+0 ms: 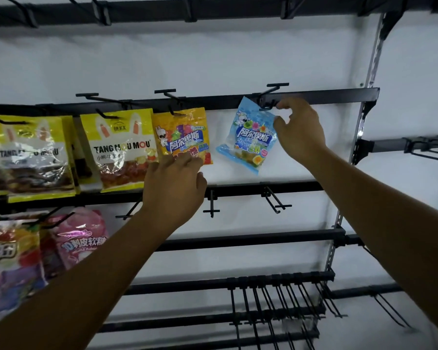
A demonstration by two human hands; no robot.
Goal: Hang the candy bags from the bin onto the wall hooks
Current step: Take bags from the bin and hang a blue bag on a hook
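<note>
A person's right hand [299, 132] pinches the upper right edge of a tilted blue candy bag [250, 140], its top corner at a wall hook [268, 107], while the left hand [175, 183], fingers loosely extended, touches the bottom of an orange candy bag [182, 135] hanging just beside it.

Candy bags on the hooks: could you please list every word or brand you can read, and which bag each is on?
"TANG MOU MOU" on the second yellow bag.
"TANG", then glare, on the leftmost yellow bag.
"阿尔卑斯" on the orange bag.
"阿尔卑斯" on the blue bag.
"剥皮软糖" on the pink bag.
Smaller print everywhere is too blurred to read.
</note>
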